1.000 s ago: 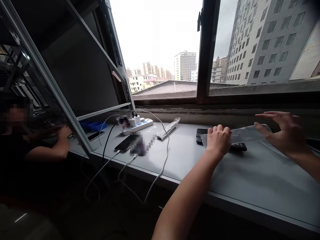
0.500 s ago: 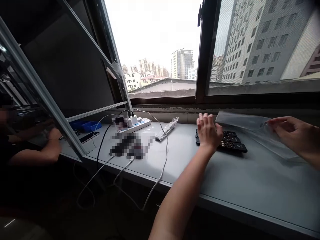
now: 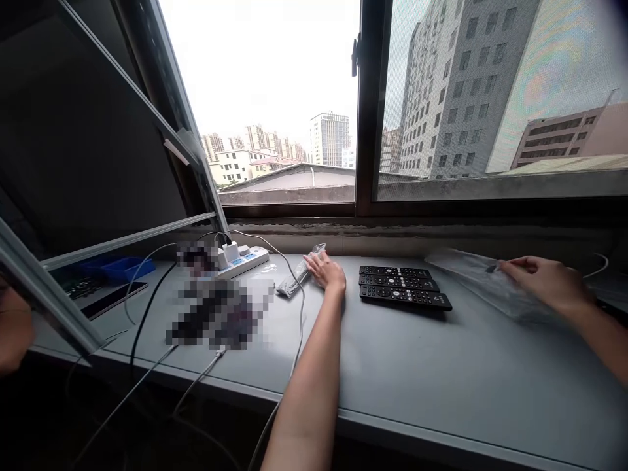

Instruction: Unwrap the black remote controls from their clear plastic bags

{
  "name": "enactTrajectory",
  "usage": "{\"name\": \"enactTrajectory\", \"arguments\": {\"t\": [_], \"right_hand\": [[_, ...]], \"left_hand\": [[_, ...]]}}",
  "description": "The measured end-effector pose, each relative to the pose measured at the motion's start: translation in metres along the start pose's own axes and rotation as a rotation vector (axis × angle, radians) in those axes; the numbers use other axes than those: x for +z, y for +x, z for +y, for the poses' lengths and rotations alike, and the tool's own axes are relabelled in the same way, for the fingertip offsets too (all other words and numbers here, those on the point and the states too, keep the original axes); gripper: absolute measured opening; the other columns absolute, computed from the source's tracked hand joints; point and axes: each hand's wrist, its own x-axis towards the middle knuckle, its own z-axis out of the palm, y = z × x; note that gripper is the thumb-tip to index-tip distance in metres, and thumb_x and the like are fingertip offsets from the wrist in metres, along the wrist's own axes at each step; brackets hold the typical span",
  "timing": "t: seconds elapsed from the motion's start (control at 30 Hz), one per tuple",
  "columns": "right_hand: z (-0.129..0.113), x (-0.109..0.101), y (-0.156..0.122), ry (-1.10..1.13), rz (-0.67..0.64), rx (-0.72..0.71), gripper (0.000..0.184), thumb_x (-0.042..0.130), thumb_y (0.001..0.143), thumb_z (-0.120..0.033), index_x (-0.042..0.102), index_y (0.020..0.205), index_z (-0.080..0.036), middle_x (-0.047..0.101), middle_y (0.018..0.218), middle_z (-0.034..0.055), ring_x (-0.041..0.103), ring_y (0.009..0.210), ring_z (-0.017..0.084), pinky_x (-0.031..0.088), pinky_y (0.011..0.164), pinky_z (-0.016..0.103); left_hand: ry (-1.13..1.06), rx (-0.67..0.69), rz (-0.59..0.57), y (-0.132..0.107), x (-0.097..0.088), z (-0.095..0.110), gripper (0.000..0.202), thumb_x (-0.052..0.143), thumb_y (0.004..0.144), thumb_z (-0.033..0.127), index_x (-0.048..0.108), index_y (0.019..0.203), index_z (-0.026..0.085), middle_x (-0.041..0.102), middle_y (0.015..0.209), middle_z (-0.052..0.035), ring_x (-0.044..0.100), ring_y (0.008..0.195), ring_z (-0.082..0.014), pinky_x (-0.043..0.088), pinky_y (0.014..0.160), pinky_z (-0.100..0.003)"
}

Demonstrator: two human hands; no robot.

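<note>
My left hand [image 3: 325, 269] reaches across the grey table [image 3: 441, 366] to a small clear plastic packet [image 3: 297, 280] lying by a white cable; its fingers rest on the packet's right end, slightly curled. Three black remote controls [image 3: 400, 286] lie side by side in the middle, right of that hand. My right hand [image 3: 544, 282] lies flat on a clear plastic bag [image 3: 483, 282] at the far right, fingers stretched out over it.
A white power strip [image 3: 240, 260] with plugs and trailing cables sits at the back left. A blue tray [image 3: 120, 268] and a dark phone [image 3: 112, 299] lie under a slanted metal frame [image 3: 44, 294]. Another person's hand [image 3: 12, 333] shows at the left edge. Windows run behind the table.
My left hand left the remotes and moved left to the small packet. My right hand lowered the clear bag onto the table at the right. The view shifted right.
</note>
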Motion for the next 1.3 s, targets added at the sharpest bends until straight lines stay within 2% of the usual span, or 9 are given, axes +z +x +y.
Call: {"name": "enactTrajectory", "arguments": {"t": [0.17,0.3,0.47,0.63,0.83,0.93,1.07,1.17,1.3], "right_hand": [[0.003,0.003,-0.003,-0.034,-0.159,0.141,0.033,0.059,0.055,-0.054,0.066,0.074,-0.029,0.069,0.078,0.0065,0.055,0.060,0.030,0.038,0.056,0.043],[-0.008,-0.004,-0.009,-0.003,-0.121,0.128,0.033,0.056,0.059,-0.054,0.065,0.077,-0.028,0.068,0.083,0.0070,0.057,0.068,0.031,0.039,0.056,0.041],[-0.025,-0.009,-0.019,0.017,0.013,0.009,0.027,0.051,0.065,-0.044,0.066,0.079,-0.026,0.066,0.084,0.0048,0.058,0.079,0.028,0.041,0.068,0.040],[-0.036,-0.008,-0.025,0.026,0.081,-0.110,0.028,0.046,0.071,-0.039,0.066,0.085,-0.024,0.065,0.095,0.0051,0.058,0.090,0.025,0.040,0.080,0.038],[-0.040,0.011,-0.029,-0.027,-0.194,-0.236,0.049,0.047,0.076,-0.055,0.062,0.111,-0.024,0.054,0.126,0.0105,0.047,0.116,0.029,0.032,0.096,0.047],[-0.036,0.024,-0.033,-0.099,-0.373,-0.189,0.068,0.039,0.077,-0.067,0.054,0.125,-0.021,0.042,0.137,0.0177,0.034,0.127,0.037,0.027,0.098,0.057],[-0.032,0.031,-0.038,-0.231,-0.635,-0.102,0.079,0.025,0.080,-0.070,0.036,0.140,-0.020,0.025,0.146,0.0170,0.019,0.133,0.038,0.024,0.100,0.061],[-0.035,0.028,-0.042,-0.286,-0.708,-0.101,0.079,0.018,0.084,-0.066,0.023,0.146,-0.017,0.014,0.149,0.0164,0.012,0.135,0.037,0.019,0.103,0.061],[-0.041,0.023,-0.043,-0.297,-0.749,-0.109,0.075,0.015,0.087,-0.061,0.018,0.147,-0.017,0.010,0.150,0.0155,0.009,0.136,0.036,0.017,0.104,0.060]], "left_hand": [[0.137,-0.032,-0.044,0.001,0.004,0.000,0.055,0.045,0.080,0.023,0.036,0.131,0.006,0.029,0.142,-0.0236,0.018,0.136,-0.0347,0.019,0.108,-0.049],[0.164,0.013,-0.055,0.003,0.002,-0.003,0.049,0.042,0.081,0.020,0.040,0.129,0.010,0.038,0.138,-0.0202,0.028,0.132,-0.0314,0.023,0.106,-0.044],[0.201,-0.088,-0.028,0.013,-0.004,-0.013,0.051,0.046,0.080,0.023,0.038,0.130,0.013,0.036,0.139,-0.0181,0.022,0.134,-0.0327,0.022,0.105,-0.044],[0.228,0.021,-0.064,0.016,-0.007,-0.012,0.034,0.037,0.083,0.009,0.050,0.114,0.012,0.055,0.116,-0.0169,0.048,0.113,-0.0251,0.033,0.094,-0.034],[0.227,0.123,-0.077,0.005,-0.007,-0.003,0.032,0.035,0.084,0.007,0.052,0.110,0.012,0.057,0.112,-0.0149,0.049,0.107,-0.0214,0.031,0.092,-0.030],[0.242,0.113,-0.069,0.001,-0.008,-0.007,0.029,0.040,0.084,0.013,0.051,0.111,0.008,0.054,0.115,-0.0178,0.046,0.111,-0.0241,0.030,0.094,-0.032],[0.265,0.101,-0.086,-0.003,-0.011,-0.014,0.034,0.043,0.085,0.026,0.051,0.112,0.008,0.052,0.119,-0.0186,0.043,0.115,-0.0270,0.028,0.096,-0.035],[0.278,0.109,-0.115,-0.006,-0.014,-0.017,0.036,0.042,0.085,0.027,0.049,0.115,0.010,0.051,0.121,-0.0176,0.043,0.115,-0.0257,0.029,0.095,-0.034],[0.295,0.130,-0.150,-0.009,-0.018,-0.018,0.036,0.041,0.084,0.028,0.049,0.116,0.011,0.051,0.122,-0.0168,0.043,0.116,-0.0250,0.029,0.095,-0.033]]}}
